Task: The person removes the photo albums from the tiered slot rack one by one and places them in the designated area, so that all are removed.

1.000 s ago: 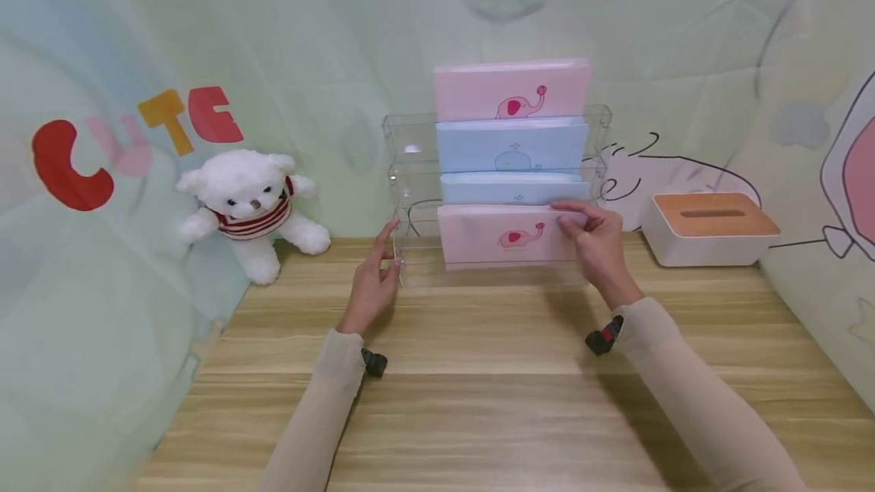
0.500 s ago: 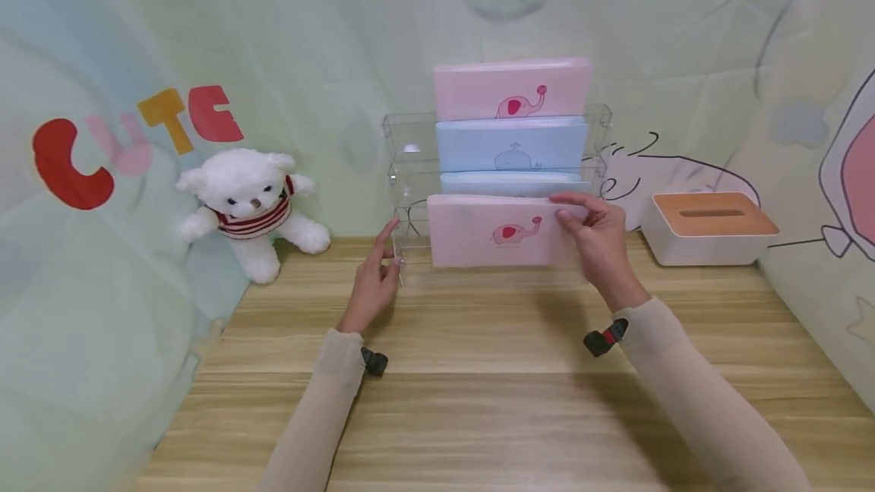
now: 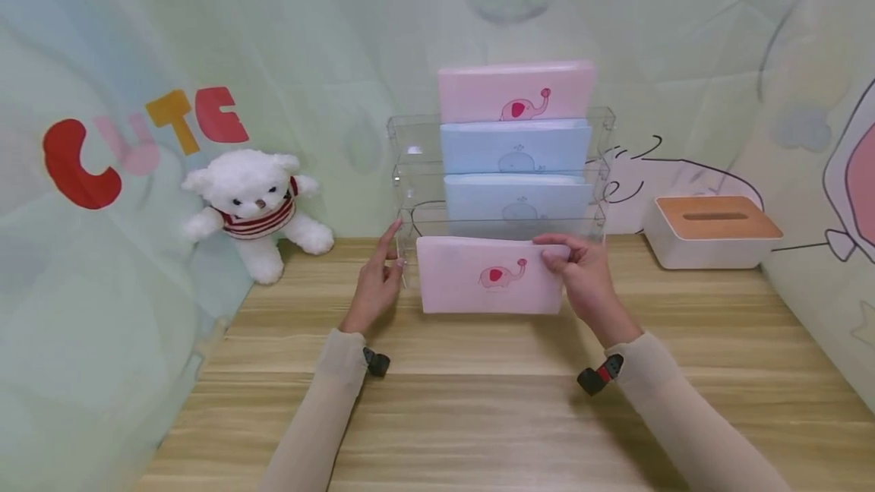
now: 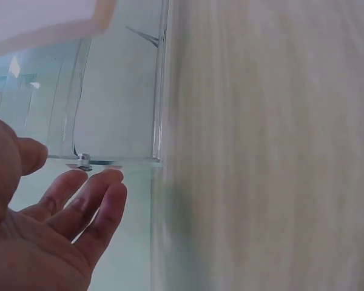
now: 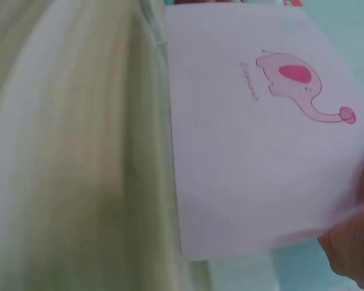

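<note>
My right hand pinches the upper right corner of a pink notebook with a red elephant drawn on its cover. This notebook is upright in front of a clear acrylic tiered rack. In the right wrist view the cover fills the middle, with a thumb at its edge. My left hand is at the rack's left side, its fingertips right at the clear side panel. Two blue whale notebooks and another pink elephant notebook stand in the rack's tiers behind.
A white plush bear in a striped top sits at the left against the curtain. To the right is a white tissue box with a wooden lid. Everything stands on a wood-grain table.
My right hand has lifted the pink notebook out of the lowest tier and brought it forward and slightly left. The blue notebook behind is now more exposed. My left hand has stayed at the rack.
</note>
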`<state>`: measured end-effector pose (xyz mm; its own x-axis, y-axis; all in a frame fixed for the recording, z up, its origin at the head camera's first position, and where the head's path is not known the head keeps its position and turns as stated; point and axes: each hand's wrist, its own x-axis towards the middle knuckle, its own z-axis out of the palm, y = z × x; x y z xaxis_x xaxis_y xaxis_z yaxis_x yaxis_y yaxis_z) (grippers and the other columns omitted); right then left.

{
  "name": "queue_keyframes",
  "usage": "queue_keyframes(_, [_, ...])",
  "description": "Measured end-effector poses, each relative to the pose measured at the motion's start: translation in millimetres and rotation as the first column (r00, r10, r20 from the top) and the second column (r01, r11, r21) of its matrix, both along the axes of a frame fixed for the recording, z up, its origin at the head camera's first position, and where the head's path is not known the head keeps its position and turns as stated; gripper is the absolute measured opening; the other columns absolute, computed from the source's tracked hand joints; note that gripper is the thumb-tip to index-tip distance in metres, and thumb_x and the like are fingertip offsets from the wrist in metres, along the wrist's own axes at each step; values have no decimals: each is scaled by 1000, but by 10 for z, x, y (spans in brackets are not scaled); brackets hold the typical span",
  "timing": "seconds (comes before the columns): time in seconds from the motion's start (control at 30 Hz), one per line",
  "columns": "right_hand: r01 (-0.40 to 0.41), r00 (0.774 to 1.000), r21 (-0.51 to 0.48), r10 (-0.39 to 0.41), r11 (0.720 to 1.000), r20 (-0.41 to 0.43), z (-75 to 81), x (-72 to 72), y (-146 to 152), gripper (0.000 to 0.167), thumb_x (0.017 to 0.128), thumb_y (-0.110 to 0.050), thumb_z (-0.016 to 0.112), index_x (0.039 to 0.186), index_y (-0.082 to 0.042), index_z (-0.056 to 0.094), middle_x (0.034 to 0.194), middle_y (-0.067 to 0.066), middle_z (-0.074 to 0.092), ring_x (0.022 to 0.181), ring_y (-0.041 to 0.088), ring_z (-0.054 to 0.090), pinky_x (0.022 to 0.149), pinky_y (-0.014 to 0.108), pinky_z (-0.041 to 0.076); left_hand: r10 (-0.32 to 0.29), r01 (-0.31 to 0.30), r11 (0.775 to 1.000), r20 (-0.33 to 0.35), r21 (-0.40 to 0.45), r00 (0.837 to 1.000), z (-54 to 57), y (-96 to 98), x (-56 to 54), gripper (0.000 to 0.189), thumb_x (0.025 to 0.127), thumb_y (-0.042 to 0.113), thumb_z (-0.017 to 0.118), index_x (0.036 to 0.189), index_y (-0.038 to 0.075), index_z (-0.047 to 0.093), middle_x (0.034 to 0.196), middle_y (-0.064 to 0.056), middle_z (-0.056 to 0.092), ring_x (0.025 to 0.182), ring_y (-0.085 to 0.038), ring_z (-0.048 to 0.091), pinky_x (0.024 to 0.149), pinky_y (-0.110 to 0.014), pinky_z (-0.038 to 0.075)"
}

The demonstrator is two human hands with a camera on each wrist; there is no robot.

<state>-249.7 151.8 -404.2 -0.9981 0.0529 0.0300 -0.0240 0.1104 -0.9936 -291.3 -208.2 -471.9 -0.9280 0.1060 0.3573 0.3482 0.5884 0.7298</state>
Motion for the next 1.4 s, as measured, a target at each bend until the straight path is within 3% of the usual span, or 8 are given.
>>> queue_keyframes(0.27, [-130, 979, -73, 140, 989, 148, -223, 62, -33, 30, 106, -3, 62, 134, -4, 73, 129, 1, 71, 110, 9, 68, 93, 17, 57, -31, 31, 1000, 22, 0, 999, 4, -10, 13, 73, 111, 7, 53, 171, 37, 25, 119, -25, 70, 63, -12, 56, 65, -28, 49])
queue_keyframes(0.47, [-175, 969, -106, 190, 979, 157, -298, 15, -95, 30, 106, -2, 62, 134, 0, 71, 126, 4, 68, 112, 16, 66, 92, 19, 58, -39, 39, 999, 35, 1, 999, 25, -30, 13, 75, 111, 7, 53, 171, 40, 22, 121, -25, 69, 66, -16, 57, 67, -30, 50])
queue_keyframes(0.63, [-153, 975, -13, 153, 988, 160, -338, -37, -182, 30, 106, -7, 64, 136, -4, 71, 144, 13, 59, 132, 26, 55, 108, 31, 55, -39, 40, 999, 39, -1, 998, 26, -35, 14, 76, 111, 6, 52, 171, 41, 21, 123, -26, 69, 63, -14, 52, 67, -29, 49])
queue_keyframes(0.73, [-128, 978, -4, 127, 992, 166, -395, -72, -234, 30, 106, -6, 63, 136, -5, 70, 154, 14, 54, 151, 30, 42, 128, 45, 41, -36, 36, 999, 47, 2, 998, 26, -32, 17, 77, 112, 6, 52, 171, 43, 20, 124, -26, 69, 63, -15, 52, 65, -29, 48])
queue_keyframes(0.83, [-107, 978, -41, 112, 993, 176, -463, -105, -280, 31, 107, -3, 61, 136, -3, 69, 159, 13, 51, 161, 31, 32, 134, 48, 30, -35, 35, 999, 52, 5, 998, 26, -29, 19, 78, 112, 6, 51, 171, 45, 20, 126, -26, 68, 63, -15, 53, 65, -28, 49])
queue_keyframes(1.13, [-51, 966, -161, 90, 986, 244, -617, -175, -400, 28, 107, 4, 52, 129, 4, 69, 153, 19, 52, 149, 36, 47, 126, 48, 44, -31, 30, 999, 64, 17, 997, 21, -15, 12, 77, 112, 8, 52, 170, 48, 20, 127, -25, 66, 58, -11, 48, 63, -28, 48])
queue_keyframes(1.3, [-36, 948, -179, 90, 983, 304, -674, -211, -444, 30, 105, 7, 51, 128, 4, 69, 155, 20, 52, 148, 37, 48, 128, 50, 41, -33, 31, 999, 63, 26, 997, 34, -21, 14, 77, 111, 8, 52, 170, 47, 21, 126, -24, 65, 56, -8, 46, 62, -27, 47])
queue_keyframes(1.4, [-85, 932, -183, 143, 979, 334, -681, -232, -436, 33, 106, 3, 50, 133, 4, 68, 159, 20, 51, 153, 37, 44, 131, 52, 35, -38, 37, 999, 61, 23, 997, 27, -28, 14, 76, 111, 8, 52, 171, 45, 21, 127, -25, 65, 56, -8, 46, 62, -27, 47])
